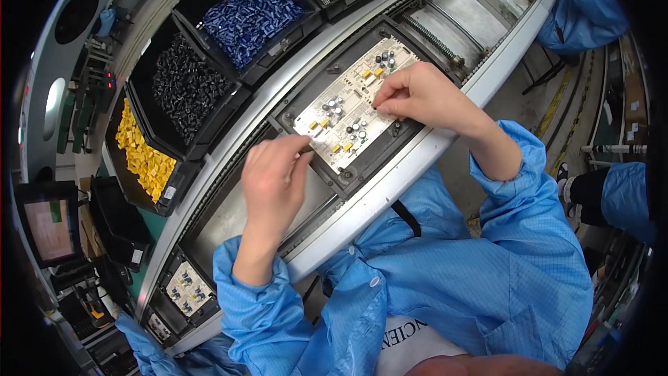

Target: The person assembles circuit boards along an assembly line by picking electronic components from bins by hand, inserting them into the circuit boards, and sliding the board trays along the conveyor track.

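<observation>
Circuit board (351, 108) lay mid-frame in dark tray (306, 94), long axis running lower left to upper right. Right hand (417, 94) nearer, fingertips pinched together on board. Left hand (275, 174) at lower-left corner, fingers together.

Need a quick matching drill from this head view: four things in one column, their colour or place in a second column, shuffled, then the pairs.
Things:
1. leftmost parts bin
2. second bin from the left
3. third bin from the left
4. right hand

Colour or place:
A. blue components
B. fingertips on the white circuit board
C. yellow components
D. black components

Pairs: 1-C, 2-D, 3-A, 4-B
</observation>
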`<state>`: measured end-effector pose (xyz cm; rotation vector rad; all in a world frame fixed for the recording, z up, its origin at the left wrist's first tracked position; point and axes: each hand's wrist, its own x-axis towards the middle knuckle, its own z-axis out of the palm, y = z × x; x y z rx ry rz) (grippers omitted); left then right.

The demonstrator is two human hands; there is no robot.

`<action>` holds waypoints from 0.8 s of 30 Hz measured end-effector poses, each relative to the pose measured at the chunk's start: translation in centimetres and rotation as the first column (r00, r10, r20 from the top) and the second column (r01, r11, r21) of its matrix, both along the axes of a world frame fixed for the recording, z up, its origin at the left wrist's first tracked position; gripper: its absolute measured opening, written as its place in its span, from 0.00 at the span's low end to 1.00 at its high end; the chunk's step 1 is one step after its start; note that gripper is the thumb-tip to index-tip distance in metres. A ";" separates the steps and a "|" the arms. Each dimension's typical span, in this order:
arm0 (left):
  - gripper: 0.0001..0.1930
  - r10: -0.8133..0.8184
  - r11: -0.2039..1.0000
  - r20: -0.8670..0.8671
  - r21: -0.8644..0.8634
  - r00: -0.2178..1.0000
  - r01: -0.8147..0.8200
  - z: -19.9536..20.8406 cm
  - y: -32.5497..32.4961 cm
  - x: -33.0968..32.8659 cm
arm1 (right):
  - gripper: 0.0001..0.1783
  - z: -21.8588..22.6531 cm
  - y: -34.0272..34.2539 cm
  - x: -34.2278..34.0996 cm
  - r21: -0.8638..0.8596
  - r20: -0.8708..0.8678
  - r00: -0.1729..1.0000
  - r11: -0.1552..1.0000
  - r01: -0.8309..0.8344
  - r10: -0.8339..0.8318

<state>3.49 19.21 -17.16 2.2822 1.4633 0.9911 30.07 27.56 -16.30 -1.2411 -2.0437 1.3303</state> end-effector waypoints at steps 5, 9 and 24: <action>0.08 0.231 0.968 0.086 -0.119 0.969 -0.220 -1.9 -3.9 -5.7 | 0.07 0.5 -1.3 -1.2 0.342 0.405 0.905 0.940 -0.014 -0.134; 0.07 0.286 0.953 0.140 -0.149 0.948 -0.265 -1.7 -5.9 -8.0 | 0.07 0.4 -1.0 -2.1 0.369 0.514 0.846 0.927 -0.068 -0.142; 0.05 0.199 0.978 0.116 -0.082 0.973 -0.190 -1.2 -6.5 -7.2 | 0.08 -0.3 -0.7 -2.2 0.376 0.641 0.754 0.915 -0.145 -0.144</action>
